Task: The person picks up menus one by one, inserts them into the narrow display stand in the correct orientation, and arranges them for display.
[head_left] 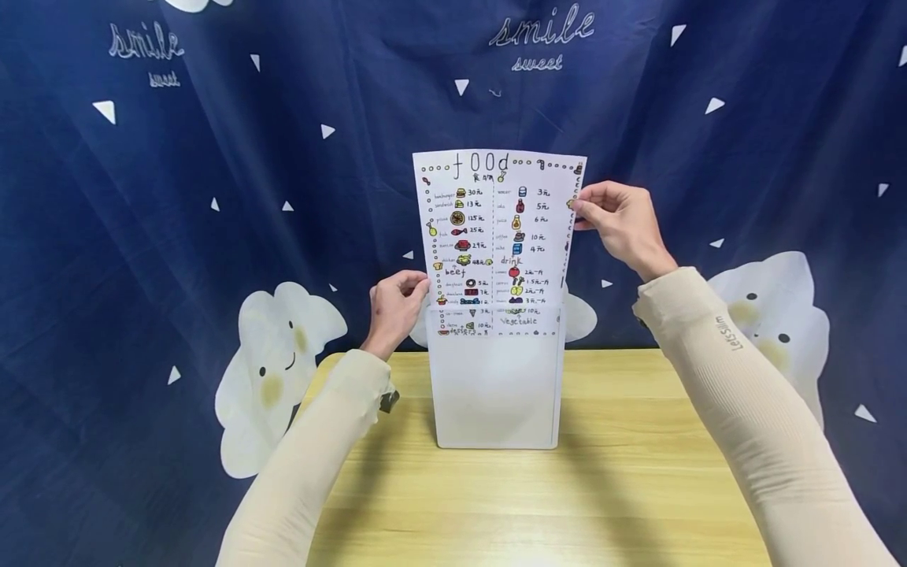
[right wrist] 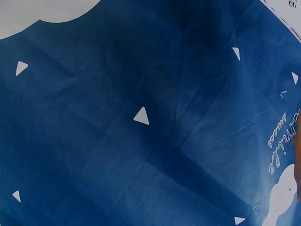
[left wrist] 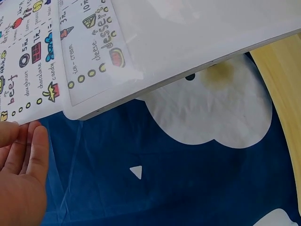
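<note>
A hand-drawn paper menu (head_left: 482, 248) headed "food", with small coloured pictures and prices, stands upright. Its bottom strip lies inside a clear, white-looking display stand (head_left: 496, 394) on the table; most of the sheet sticks out above the rim. My left hand (head_left: 394, 309) pinches the sheet's left edge just above the stand's top corner. In the left wrist view, the left hand's fingers (left wrist: 37, 155) are at the paper edge beside the stand. Higher up, my right hand (head_left: 625, 224) pinches the right edge between thumb and forefinger. The right wrist view catches only a corner of paper (right wrist: 284, 12).
The stand rests on a light wooden table (head_left: 638, 472). Behind it hangs a dark blue curtain (head_left: 283, 157) with white triangles, smiling clouds and the words "smile sweet".
</note>
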`<action>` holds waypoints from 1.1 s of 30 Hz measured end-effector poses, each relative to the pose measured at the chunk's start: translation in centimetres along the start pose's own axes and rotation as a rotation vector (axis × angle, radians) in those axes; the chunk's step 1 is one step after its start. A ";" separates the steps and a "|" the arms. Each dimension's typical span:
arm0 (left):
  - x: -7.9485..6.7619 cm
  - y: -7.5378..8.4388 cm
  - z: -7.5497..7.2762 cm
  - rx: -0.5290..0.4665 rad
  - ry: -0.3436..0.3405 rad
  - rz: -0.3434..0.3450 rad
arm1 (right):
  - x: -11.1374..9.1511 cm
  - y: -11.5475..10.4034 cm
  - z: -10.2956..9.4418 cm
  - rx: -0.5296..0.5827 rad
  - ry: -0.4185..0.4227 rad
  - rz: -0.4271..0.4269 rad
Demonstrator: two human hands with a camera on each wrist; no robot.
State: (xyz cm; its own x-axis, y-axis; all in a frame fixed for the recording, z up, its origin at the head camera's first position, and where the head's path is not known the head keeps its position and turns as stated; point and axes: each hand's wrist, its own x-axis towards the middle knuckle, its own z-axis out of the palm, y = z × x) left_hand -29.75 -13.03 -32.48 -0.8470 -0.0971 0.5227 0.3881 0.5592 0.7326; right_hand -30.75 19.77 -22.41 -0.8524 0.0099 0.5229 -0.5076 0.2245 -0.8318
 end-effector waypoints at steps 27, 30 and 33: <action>-0.1 0.1 0.1 -0.013 -0.016 -0.009 | 1.2 -2.4 -0.5 -0.113 0.064 -0.030; -0.2 0.0 0.2 -0.003 -0.014 -0.008 | 1.3 -2.4 -0.4 -0.116 0.071 -0.033; -0.3 0.0 0.2 0.010 -0.018 -0.018 | 1.1 -2.2 -0.4 -0.120 0.064 -0.025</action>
State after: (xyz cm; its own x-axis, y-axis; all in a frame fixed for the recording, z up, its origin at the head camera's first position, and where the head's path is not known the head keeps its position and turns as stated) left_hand -29.57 -12.82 -32.74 -0.8602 -0.0928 0.5015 0.3690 0.5655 0.7376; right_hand -30.51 19.64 -19.92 -0.8280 0.0641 0.5570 -0.5065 0.3406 -0.7921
